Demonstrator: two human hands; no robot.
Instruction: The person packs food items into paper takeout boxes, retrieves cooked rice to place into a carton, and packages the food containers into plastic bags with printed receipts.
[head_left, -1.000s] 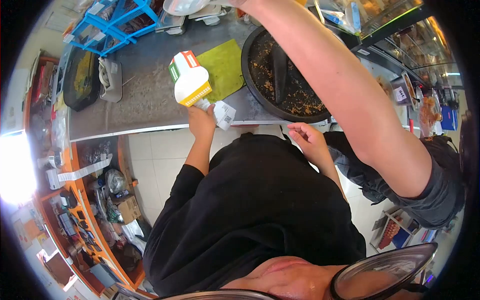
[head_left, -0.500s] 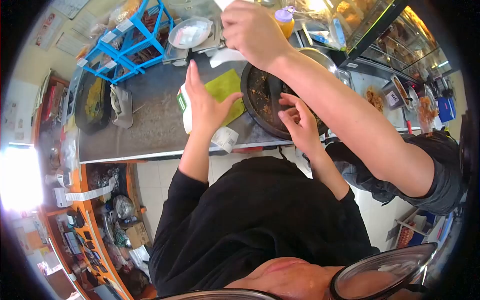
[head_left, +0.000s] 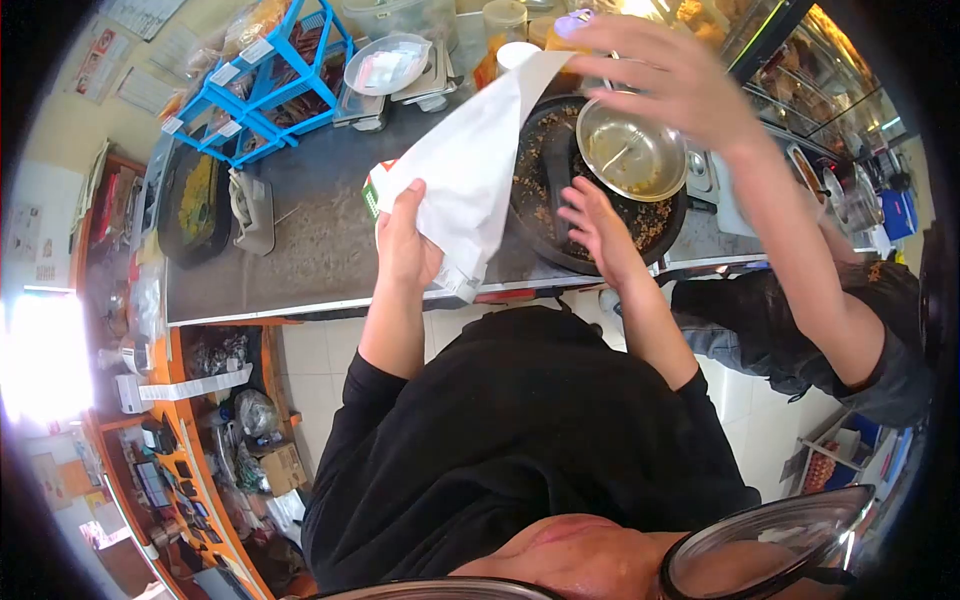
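Note:
My left hand (head_left: pixel 402 240) is closed on a white paper bag (head_left: pixel 460 165), thumb on its front face. The bag's upper corner reaches toward a co-worker's blurred hand (head_left: pixel 680 85); whether that hand touches it I cannot tell. Behind the bag shows an edge of the red, green and white box (head_left: pixel 372 197). A printed label (head_left: pixel 455 279) is at the bag's bottom. My right hand (head_left: pixel 603 232) is empty, fingers apart, above the near part of the round black pan (head_left: pixel 540 245) with brown crumbs. A metal bowl (head_left: pixel 632 150) rests over the pan.
A blue basket rack (head_left: pixel 262 95) and a clear bowl (head_left: pixel 388 66) are at the back left. The dark tray (head_left: pixel 195 215) sits at the counter's left end. A glass display case (head_left: pixel 830 75) stands at the right. Orange shelves (head_left: pixel 180 440) are below left.
The white bag has come down into my left hand, which was open. The co-worker's hand has moved right, uncovering the metal bowl. My right hand stays over the pan's near side.

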